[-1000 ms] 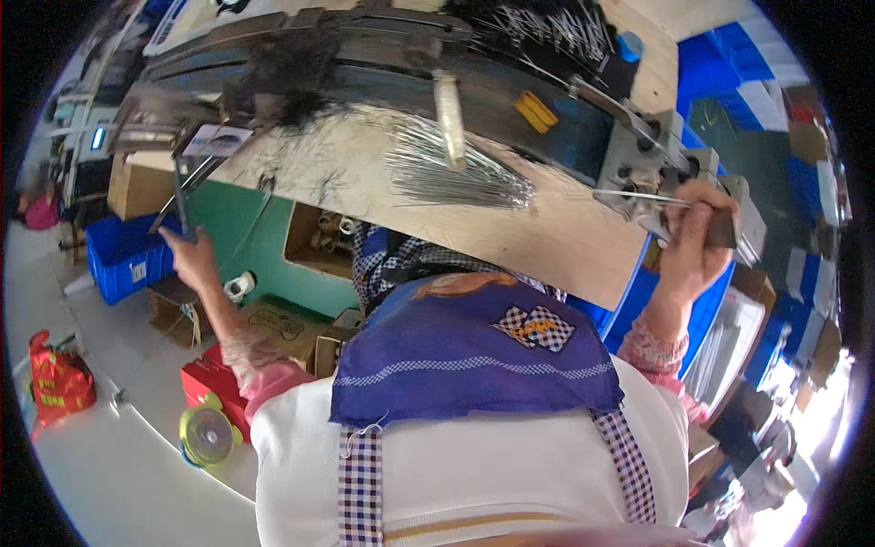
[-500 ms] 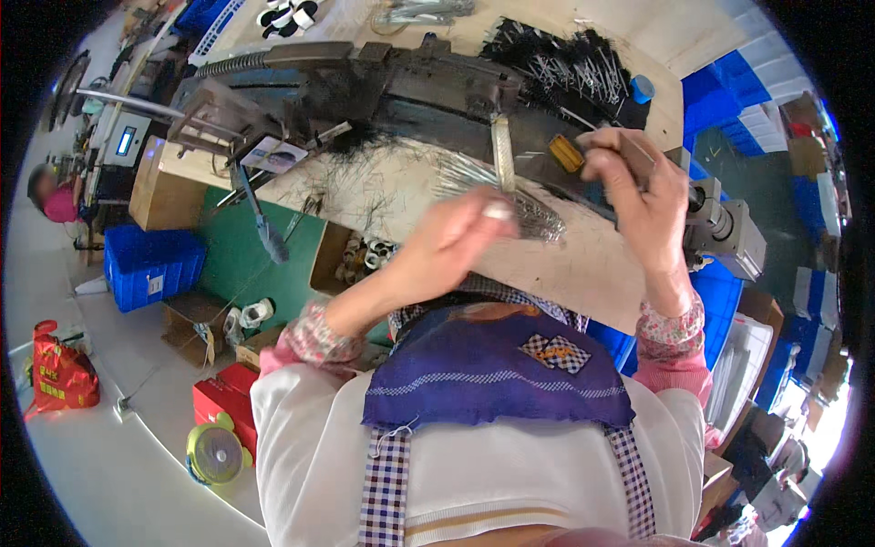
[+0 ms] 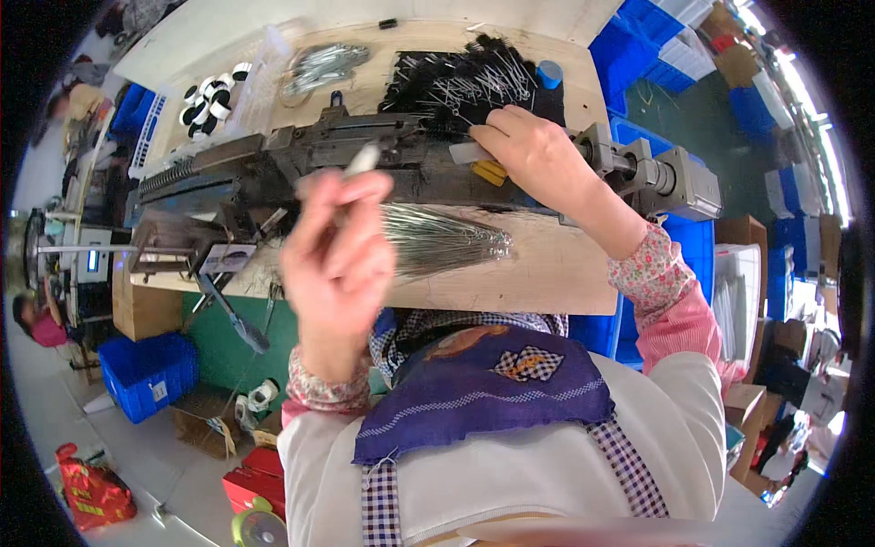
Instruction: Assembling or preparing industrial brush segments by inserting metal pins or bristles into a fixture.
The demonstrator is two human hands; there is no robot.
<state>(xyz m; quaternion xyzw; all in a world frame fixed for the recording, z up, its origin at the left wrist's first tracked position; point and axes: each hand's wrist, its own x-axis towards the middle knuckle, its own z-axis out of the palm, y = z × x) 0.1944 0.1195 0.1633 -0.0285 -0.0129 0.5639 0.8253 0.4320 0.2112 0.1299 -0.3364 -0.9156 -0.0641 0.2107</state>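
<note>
Over the machine (image 3: 437, 173), the right hand (image 3: 538, 157) grasps a grey strip (image 3: 465, 153), probably light and stiff, best held by one end. The left hand (image 3: 339, 260) meets a pale stick (image 3: 364, 159); blur hides its grip.

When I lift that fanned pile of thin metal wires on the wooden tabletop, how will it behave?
The wires are probably fairly stiff, since they lie nearly straight. They may slide apart when lifted, as they spread toward the left and no tie shows. Their crowded right ends could snag on each other, since they overlap in a clump.
</note>
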